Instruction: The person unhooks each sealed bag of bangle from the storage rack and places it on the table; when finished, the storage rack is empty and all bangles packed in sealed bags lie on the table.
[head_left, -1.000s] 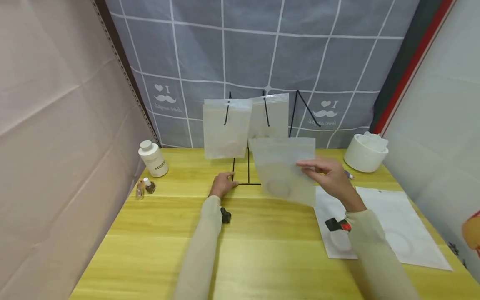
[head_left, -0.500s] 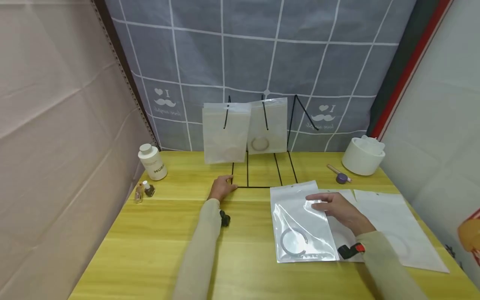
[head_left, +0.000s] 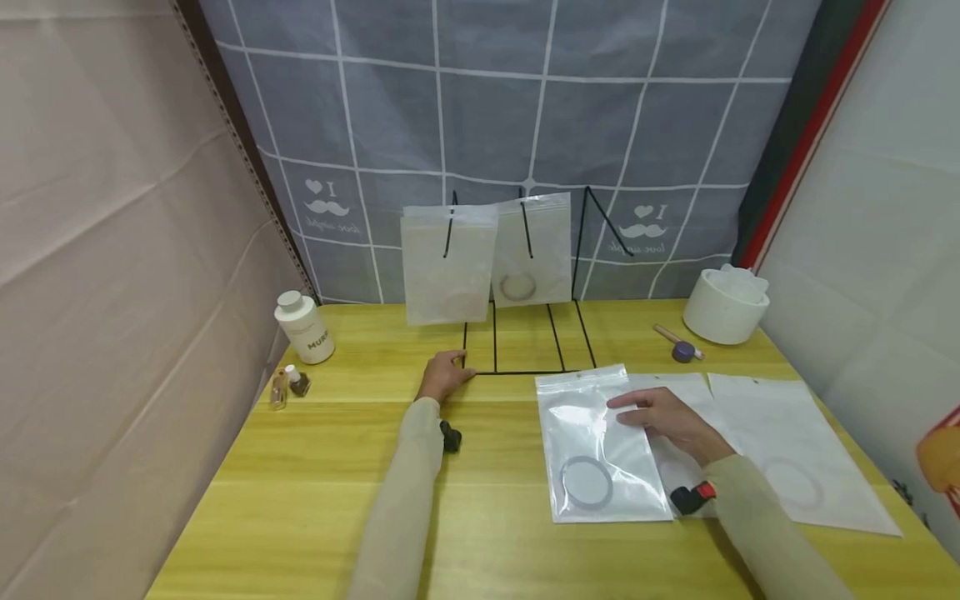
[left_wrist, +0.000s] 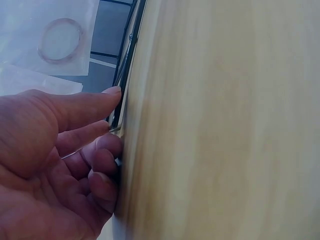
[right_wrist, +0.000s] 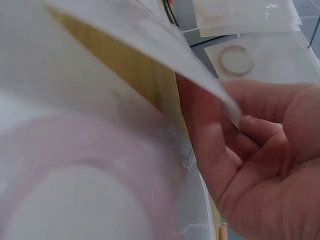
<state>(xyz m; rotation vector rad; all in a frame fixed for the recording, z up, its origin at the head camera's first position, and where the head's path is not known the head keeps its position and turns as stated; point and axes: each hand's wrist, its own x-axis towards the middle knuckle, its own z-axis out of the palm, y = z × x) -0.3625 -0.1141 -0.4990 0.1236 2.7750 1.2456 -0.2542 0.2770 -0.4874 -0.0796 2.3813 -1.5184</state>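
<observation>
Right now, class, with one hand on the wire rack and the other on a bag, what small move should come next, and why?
Probably lift the bag toward the rack: the right hand rests on it, two bags already hang there, and the left hand steadies the base.

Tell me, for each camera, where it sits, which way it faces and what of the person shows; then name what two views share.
Head: on the head, looking forward and down at the yellow wooden table; both sleeved arms show, the left hand at the black wire rack, the right hand on the clear plastic bag holding a ring.
Left wrist: beside the palm, facing the rack's base; fingers show.
Right wrist: under the bag's edge; fingers show.
Shared: all three views show the frosted hanging bag with a ring.
</observation>
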